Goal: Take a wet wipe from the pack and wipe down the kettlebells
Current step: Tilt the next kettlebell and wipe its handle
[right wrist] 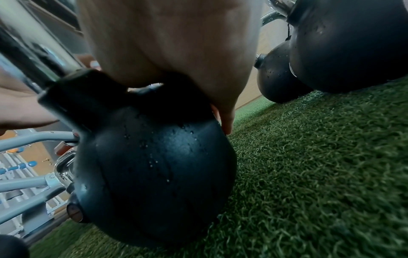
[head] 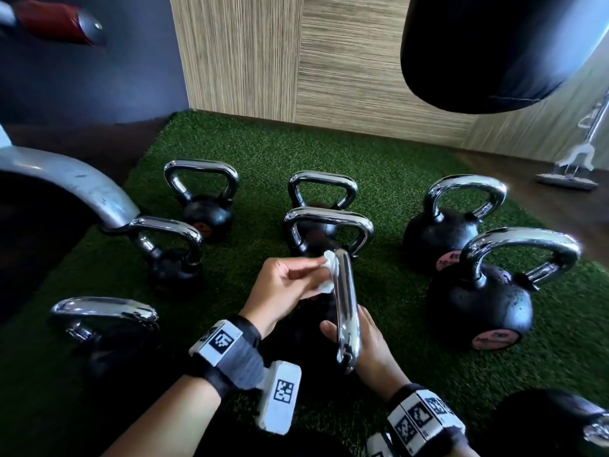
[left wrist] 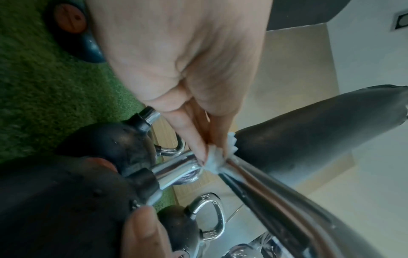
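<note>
Kettlebells (head: 479, 301) remained mostly unwiped: left hand (head: 286, 285) pinched the wet wipe (head: 329, 272) against one chrome handle (head: 346, 311), while right hand (head: 369, 344) gripped that handle's base.

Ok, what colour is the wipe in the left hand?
White; the wipe shows best in the head view.

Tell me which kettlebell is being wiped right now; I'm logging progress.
The kettlebell nearest the person, between both hands. The left hand presses the wet wipe on its chrome handle while the right hand steadies it; the others stand untouched on the turf.
</note>
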A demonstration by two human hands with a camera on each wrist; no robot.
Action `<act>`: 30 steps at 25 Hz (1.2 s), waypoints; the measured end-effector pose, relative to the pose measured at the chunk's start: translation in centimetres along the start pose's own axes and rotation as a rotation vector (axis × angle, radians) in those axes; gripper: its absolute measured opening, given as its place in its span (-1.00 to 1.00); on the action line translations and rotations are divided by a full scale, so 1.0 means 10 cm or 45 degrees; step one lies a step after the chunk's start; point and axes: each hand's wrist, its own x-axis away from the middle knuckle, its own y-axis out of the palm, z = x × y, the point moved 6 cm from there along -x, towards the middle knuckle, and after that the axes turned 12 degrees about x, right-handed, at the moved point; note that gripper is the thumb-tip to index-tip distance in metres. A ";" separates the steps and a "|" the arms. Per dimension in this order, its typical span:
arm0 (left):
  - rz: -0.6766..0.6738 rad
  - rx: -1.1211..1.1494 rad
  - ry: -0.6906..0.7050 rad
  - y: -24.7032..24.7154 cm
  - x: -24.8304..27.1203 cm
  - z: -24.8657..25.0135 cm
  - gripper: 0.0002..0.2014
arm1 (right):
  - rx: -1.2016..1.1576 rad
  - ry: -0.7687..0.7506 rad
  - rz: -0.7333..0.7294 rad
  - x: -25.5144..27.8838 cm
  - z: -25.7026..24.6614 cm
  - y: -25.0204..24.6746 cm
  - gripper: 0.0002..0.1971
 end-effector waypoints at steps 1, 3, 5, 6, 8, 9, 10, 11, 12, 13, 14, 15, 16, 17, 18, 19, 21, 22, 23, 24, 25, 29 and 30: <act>-0.048 0.012 -0.007 0.01 0.04 0.01 -0.75 | 0.001 -0.009 -0.003 0.00 -0.01 0.00 -0.41; -0.107 -0.024 -0.003 0.01 0.05 0.05 -0.78 | 0.006 -0.015 -0.017 0.00 -0.02 0.00 -0.40; -0.139 -0.099 0.045 0.00 0.02 0.11 -0.76 | -0.010 -0.016 -0.021 -0.01 -0.01 0.00 -0.42; -0.172 -0.166 0.067 0.00 0.04 0.14 -0.75 | -0.026 -0.014 -0.022 -0.01 0.01 0.01 -0.43; -0.337 -0.283 0.076 0.03 0.15 0.17 -0.78 | -0.066 -0.028 -0.026 0.00 0.03 0.02 -0.45; -0.433 -0.312 0.053 0.06 0.22 0.18 -0.79 | -0.095 -0.044 -0.026 0.01 0.04 0.02 -0.45; -0.503 -0.329 0.031 0.09 0.27 0.19 -0.79 | -0.127 -0.059 -0.027 0.01 0.04 0.03 -0.44; -0.526 -0.347 0.042 0.10 0.29 0.22 -0.79 | -0.141 -0.064 -0.028 0.00 0.05 0.03 -0.44; -0.504 -0.361 0.078 0.11 0.29 0.26 -0.78 | -0.141 -0.061 -0.029 -0.01 0.05 0.04 -0.44; -0.458 -0.367 0.108 0.10 0.29 0.29 -0.78 | -0.122 -0.053 -0.027 -0.02 0.05 0.04 -0.44; -0.417 -0.365 0.102 0.10 0.31 0.30 -0.80 | -0.110 -0.047 -0.033 -0.01 0.05 0.04 -0.41; -0.420 -0.371 0.068 0.10 0.34 0.29 -0.81 | -0.096 -0.046 -0.037 -0.01 0.05 0.04 -0.35; -0.476 -0.401 0.013 0.11 0.39 0.25 -0.80 | -0.080 -0.058 -0.036 -0.01 0.04 0.03 -0.26; -0.564 -0.448 -0.043 0.13 0.46 0.22 -0.78 | -0.061 -0.068 -0.027 0.00 0.02 0.02 -0.19; -0.630 -0.503 -0.081 0.14 0.53 0.21 -0.77 | -0.048 -0.074 -0.020 0.01 0.02 0.01 -0.16; -0.664 -0.542 -0.086 0.15 0.58 0.22 -0.78 | -0.042 -0.070 -0.011 0.01 0.01 0.00 -0.15; -0.646 -0.574 -0.043 0.14 0.60 0.28 -0.79 | -0.034 -0.074 -0.001 0.00 0.01 0.00 -0.17; -0.630 -0.605 -0.024 0.15 0.61 0.29 -0.81 | -0.033 -0.073 0.001 0.00 0.02 0.01 -0.20; -0.623 -0.661 -0.007 0.14 0.62 0.27 -0.83 | -0.035 -0.061 0.004 -0.01 0.04 0.02 -0.24; -0.623 -0.735 0.014 0.14 0.64 0.25 -0.84 | -0.038 -0.049 0.004 -0.02 0.07 0.03 -0.29; -0.623 -0.813 0.042 0.13 0.67 0.23 -0.85 | -0.030 -0.044 0.003 -0.02 0.10 0.04 -0.34; -0.586 -0.929 0.122 0.11 0.73 0.22 -0.83 | -0.051 -0.053 0.007 -0.03 0.15 0.08 -0.33; -0.578 -0.928 0.123 0.11 0.73 0.21 -0.84 | -0.098 -0.034 0.014 -0.03 0.14 0.07 -0.33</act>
